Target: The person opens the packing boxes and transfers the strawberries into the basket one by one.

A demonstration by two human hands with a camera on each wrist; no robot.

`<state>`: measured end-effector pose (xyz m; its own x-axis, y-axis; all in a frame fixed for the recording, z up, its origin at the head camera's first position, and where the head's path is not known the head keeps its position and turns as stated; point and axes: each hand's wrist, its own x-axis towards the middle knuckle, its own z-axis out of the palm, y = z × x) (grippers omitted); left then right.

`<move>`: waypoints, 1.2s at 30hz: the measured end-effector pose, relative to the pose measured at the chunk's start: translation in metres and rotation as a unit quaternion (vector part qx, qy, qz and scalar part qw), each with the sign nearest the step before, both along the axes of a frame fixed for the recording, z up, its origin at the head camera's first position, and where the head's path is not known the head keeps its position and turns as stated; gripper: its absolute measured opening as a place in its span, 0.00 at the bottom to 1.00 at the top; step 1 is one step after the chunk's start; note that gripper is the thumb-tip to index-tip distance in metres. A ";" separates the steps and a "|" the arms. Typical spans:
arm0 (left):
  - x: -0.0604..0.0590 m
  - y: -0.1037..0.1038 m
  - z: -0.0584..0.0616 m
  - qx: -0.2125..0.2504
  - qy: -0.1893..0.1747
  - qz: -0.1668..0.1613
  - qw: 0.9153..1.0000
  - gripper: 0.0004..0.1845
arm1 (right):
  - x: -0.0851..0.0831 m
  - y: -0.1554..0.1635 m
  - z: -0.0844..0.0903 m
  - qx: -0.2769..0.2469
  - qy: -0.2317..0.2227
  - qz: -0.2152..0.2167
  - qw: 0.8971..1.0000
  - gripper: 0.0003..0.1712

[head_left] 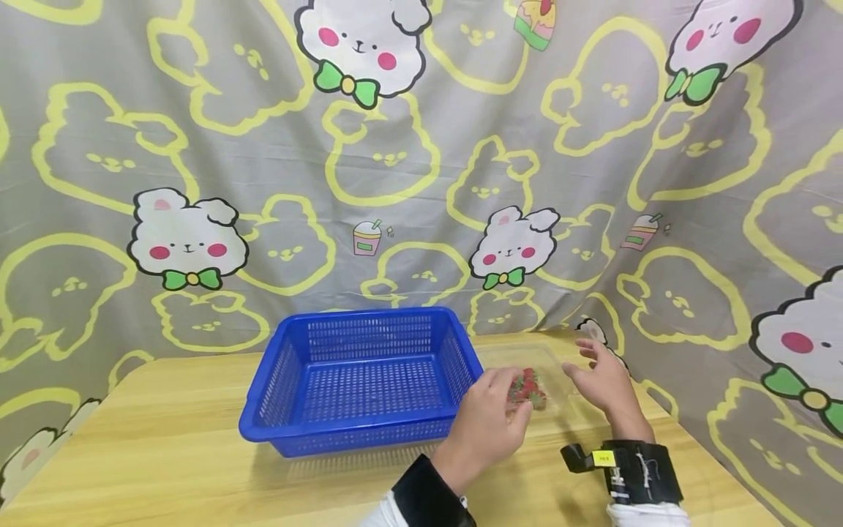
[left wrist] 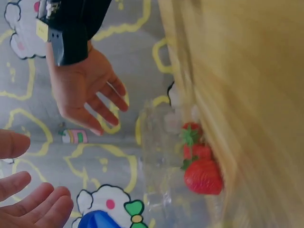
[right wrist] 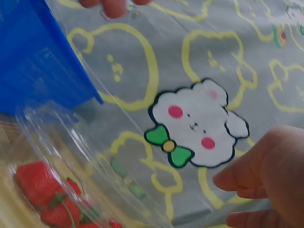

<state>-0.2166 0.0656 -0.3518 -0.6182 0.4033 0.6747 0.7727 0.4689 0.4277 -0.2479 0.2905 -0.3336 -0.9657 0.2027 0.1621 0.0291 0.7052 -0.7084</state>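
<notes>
Several red strawberries [head_left: 527, 386] with green tops lie in a clear plastic box [head_left: 555, 359] on the table. My left hand [head_left: 484, 424] is raised in front of them, its fingers loosely bent and holding nothing; it covers part of the strawberries in the head view. On the box's right side my right hand [head_left: 604, 384] hovers in the air, thumb and fingers spread apart. The left wrist view shows that same right hand [left wrist: 85, 90] above the box, with a large strawberry [left wrist: 204, 176] inside it. The right wrist view shows the strawberries [right wrist: 40, 183] behind the transparent wall.
A blue perforated basket [head_left: 263, 395] stands left of the plastic box, close beside it, with nothing inside. Both are on a light wooden table [head_left: 151, 439]. A grey curtain [head_left: 421, 168] with rabbit prints hangs behind and along the right side.
</notes>
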 end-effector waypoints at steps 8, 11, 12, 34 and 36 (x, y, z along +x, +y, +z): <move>-0.004 0.016 -0.012 -0.025 -0.052 -0.006 0.998 0.26 | -0.005 0.016 -0.014 -0.030 -0.029 0.041 0.998 0.39; -0.007 0.022 -0.017 -0.035 -0.068 0.005 0.997 0.29 | -0.007 0.018 -0.020 -0.037 -0.041 0.063 0.996 0.39; -0.008 0.024 -0.019 -0.035 -0.072 0.008 0.997 0.30 | -0.007 0.019 -0.022 -0.040 -0.044 0.071 0.996 0.39; -0.012 0.044 -0.037 -0.088 -0.192 0.093 0.973 0.42 | -0.013 0.022 -0.043 -0.051 -0.031 0.169 0.984 0.44; -0.012 0.045 -0.036 -0.082 -0.216 0.094 0.968 0.42 | -0.014 0.022 -0.044 -0.055 -0.034 0.167 0.984 0.43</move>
